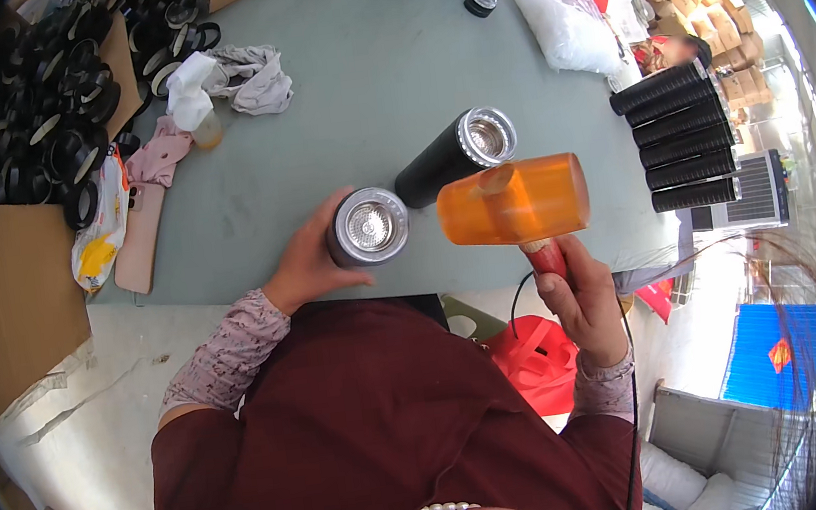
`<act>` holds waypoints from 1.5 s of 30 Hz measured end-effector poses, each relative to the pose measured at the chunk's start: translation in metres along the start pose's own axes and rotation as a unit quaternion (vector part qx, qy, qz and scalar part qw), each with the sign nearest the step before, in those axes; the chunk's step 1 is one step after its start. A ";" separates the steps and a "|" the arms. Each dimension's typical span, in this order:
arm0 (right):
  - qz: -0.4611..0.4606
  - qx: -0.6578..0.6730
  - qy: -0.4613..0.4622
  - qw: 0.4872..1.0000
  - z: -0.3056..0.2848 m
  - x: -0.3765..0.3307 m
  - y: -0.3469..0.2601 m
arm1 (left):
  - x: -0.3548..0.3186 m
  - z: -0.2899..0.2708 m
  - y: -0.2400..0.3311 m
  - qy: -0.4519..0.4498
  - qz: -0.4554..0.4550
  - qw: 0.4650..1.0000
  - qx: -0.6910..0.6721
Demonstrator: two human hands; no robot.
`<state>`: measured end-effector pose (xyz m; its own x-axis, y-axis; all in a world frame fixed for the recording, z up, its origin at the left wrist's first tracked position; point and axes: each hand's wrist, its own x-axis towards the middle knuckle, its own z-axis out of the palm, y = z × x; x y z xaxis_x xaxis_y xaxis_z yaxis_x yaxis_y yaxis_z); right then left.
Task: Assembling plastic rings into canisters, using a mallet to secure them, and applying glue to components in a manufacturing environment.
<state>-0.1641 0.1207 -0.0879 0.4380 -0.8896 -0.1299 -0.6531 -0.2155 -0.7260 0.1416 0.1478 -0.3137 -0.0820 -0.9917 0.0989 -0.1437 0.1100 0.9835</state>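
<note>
I am wrapping my left hand [307, 266] around a black cylinder [365, 228] with a shiny reflector end, fingers curled on its side, at the near edge of the grey table [358, 79]. My right hand [584, 300] is gripping the red handle of an orange mallet [513, 203], fingers closed tight, its head hanging just beside that cylinder. A second black cylinder [454, 155] is lying just behind.

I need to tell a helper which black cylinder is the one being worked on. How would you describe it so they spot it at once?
Start at the grey-green table and follow its near edge to the left hand. That hand grips a black cylinder with its shiny metal end facing up, beside the orange mallet in the right hand. Unlike the second black cylinder lying free behind it, this one is held.
</note>
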 end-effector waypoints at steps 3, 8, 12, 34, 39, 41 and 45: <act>-0.049 -0.041 0.016 0.998 -0.004 0.002 -0.014 | 0.007 -0.003 0.058 0.095 0.112 0.989 0.012; -0.151 0.153 0.115 0.970 -0.007 -0.016 -0.013 | 0.020 -0.003 0.092 0.034 0.113 0.993 0.029; -0.125 -0.162 -0.026 0.978 -0.006 0.018 -0.029 | 0.019 -0.007 0.080 0.052 0.131 0.989 -0.042; 0.130 -0.267 0.322 0.899 0.050 0.083 0.200 | 0.024 0.001 0.051 0.117 0.229 0.954 -0.157; -0.047 -0.401 0.382 0.831 0.080 0.093 0.215 | 0.016 -0.027 0.049 0.137 0.213 0.939 -0.231; -0.167 -0.277 0.314 0.893 0.102 0.078 0.184 | 0.008 -0.036 0.044 0.171 0.222 0.932 -0.232; -0.290 0.106 0.097 0.946 0.186 0.073 0.093 | -0.012 -0.047 0.002 0.241 0.140 0.939 -0.203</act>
<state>-0.0784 0.1102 -0.2904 0.5494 -0.7082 0.4433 -0.1900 -0.6226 -0.7591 0.1887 0.1566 -0.3062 0.4101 -0.8533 0.3222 0.2129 0.4330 0.8759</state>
